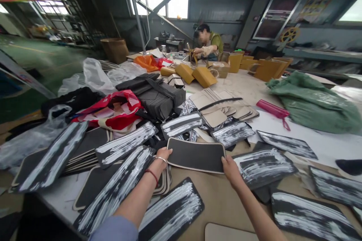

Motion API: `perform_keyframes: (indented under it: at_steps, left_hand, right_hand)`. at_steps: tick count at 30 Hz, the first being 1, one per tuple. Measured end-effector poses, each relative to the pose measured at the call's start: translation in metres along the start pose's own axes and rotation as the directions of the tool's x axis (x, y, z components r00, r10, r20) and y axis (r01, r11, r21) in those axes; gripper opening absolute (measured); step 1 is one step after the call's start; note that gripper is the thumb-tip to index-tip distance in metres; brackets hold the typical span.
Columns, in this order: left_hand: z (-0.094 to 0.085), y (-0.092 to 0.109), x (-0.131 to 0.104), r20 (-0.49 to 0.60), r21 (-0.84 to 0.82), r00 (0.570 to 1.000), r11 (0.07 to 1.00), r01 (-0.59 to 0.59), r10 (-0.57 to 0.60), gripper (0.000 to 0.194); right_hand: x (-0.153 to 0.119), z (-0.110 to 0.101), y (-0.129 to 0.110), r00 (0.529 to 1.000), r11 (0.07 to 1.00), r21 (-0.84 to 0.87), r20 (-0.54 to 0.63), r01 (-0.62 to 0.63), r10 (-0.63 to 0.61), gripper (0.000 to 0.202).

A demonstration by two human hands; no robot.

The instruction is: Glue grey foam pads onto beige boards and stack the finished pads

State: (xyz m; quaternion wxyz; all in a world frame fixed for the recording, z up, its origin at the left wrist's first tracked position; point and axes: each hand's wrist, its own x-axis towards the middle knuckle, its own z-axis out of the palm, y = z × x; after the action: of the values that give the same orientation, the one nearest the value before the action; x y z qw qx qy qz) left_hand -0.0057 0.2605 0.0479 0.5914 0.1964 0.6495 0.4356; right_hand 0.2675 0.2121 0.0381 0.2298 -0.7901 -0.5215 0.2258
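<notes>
A dark, rounded rectangular panel with a pale edge is stretched between my two hands, slightly curved. My left hand pinches its left end, and my right hand grips its right end. Around it lie several black panels streaked with white paste, such as one near my left forearm and another beyond my right hand. Stacked dark panels with pale edges sit at the left, partly covered by streaked ones. Part of a beige panel shows at the bottom edge.
Beige panels lie fanned out ahead. Further left are a dark grey bundle, a red bag and clear plastic bags. A pink pouch and green sack lie right. Across the table a person works near yellow-brown pieces.
</notes>
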Motion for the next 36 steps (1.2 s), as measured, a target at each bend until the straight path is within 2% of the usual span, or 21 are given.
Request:
perform_keyframes:
  at_steps: [4,8,15,19,22,24,25,27,29,31,33,35,36]
  left_hand:
    - [0.004,0.001,0.016,-0.062,0.122,0.998,0.993,0.002,0.005,0.011]
    - [0.008,0.001,0.022,-0.119,0.271,0.992,0.962,-0.015,0.049,0.011]
    - [0.012,0.013,0.01,-0.105,0.532,0.96,0.83,-0.166,0.259,0.008]
    - [0.015,0.027,-0.014,-0.047,0.618,0.897,0.718,-0.319,0.439,0.035]
    - [0.008,0.03,-0.044,0.099,0.637,0.791,0.573,-0.517,0.604,0.04]
    - [-0.01,0.025,-0.073,0.17,0.616,0.726,0.504,-0.606,0.666,0.036]
    - [-0.023,0.019,-0.091,0.176,0.613,0.718,0.495,-0.615,0.674,0.033]
    - [-0.057,0.0,-0.129,0.156,0.668,0.736,0.478,-0.57,0.659,0.023]
    - [-0.098,-0.03,-0.167,0.069,0.756,0.777,0.475,-0.451,0.626,0.018]
    - [-0.138,-0.067,-0.196,-0.113,0.775,0.806,0.559,-0.294,0.581,0.02]
    - [-0.169,-0.105,-0.215,-0.334,0.697,0.812,0.706,-0.128,0.478,0.02]
    - [-0.187,-0.136,-0.222,-0.529,0.466,0.803,0.885,0.006,0.273,0.019]
    - [-0.191,-0.147,-0.222,-0.577,0.327,0.804,0.943,0.067,0.143,0.02]
  right_hand:
    - [0.005,0.02,0.005,0.998,0.995,-0.071,-0.004,-0.066,0.066,0.029]
    - [0.004,0.029,0.01,0.993,0.984,-0.135,-0.019,-0.115,0.113,0.025]
    - [0.0,0.033,0.01,0.99,0.976,-0.179,-0.09,-0.123,0.108,0.025]
    - [-0.008,0.03,0.001,0.99,0.976,-0.191,-0.115,-0.101,0.08,0.032]
    - [-0.025,0.025,-0.008,0.992,0.977,-0.212,-0.122,0.002,-0.028,0.04]
    - [-0.045,0.022,-0.01,0.973,0.956,-0.234,-0.108,0.177,-0.206,0.04]
    - [-0.058,0.021,-0.01,0.949,0.932,-0.236,-0.086,0.275,-0.302,0.038]
    - [-0.085,0.021,-0.005,0.896,0.88,-0.206,-0.031,0.428,-0.443,0.033]
    - [-0.11,0.022,0.002,0.87,0.86,-0.147,0.006,0.489,-0.493,0.031]
    - [-0.131,0.024,0.009,0.858,0.854,-0.082,0.021,0.514,-0.514,0.032]
    - [-0.146,0.027,0.012,0.85,0.851,-0.008,0.048,0.525,-0.524,0.033]
    - [-0.158,0.03,0.011,0.841,0.846,0.06,0.089,0.53,-0.533,0.033]
    - [-0.163,0.032,0.008,0.836,0.843,0.086,0.107,0.532,-0.538,0.034]
